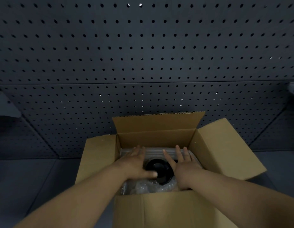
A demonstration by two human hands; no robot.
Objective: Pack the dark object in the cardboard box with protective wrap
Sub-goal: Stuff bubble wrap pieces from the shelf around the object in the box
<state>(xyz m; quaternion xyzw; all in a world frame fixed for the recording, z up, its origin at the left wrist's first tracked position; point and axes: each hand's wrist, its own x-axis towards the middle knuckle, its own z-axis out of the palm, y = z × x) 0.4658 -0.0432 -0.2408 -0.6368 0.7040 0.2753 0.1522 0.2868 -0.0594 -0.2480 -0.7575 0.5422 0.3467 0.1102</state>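
Your left hand and right hand lie flat, fingers straight, gripping nothing, inside the cardboard box. Between them sits the black round object; bubble wrap lies beneath both palms.

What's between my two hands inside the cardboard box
In the head view, the round black object nested in clear bubble wrap lies between left hand and right hand.

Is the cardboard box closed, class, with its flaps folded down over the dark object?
No: the cardboard box stands open, flaps spread outward, with the dark object visible inside between both hands.
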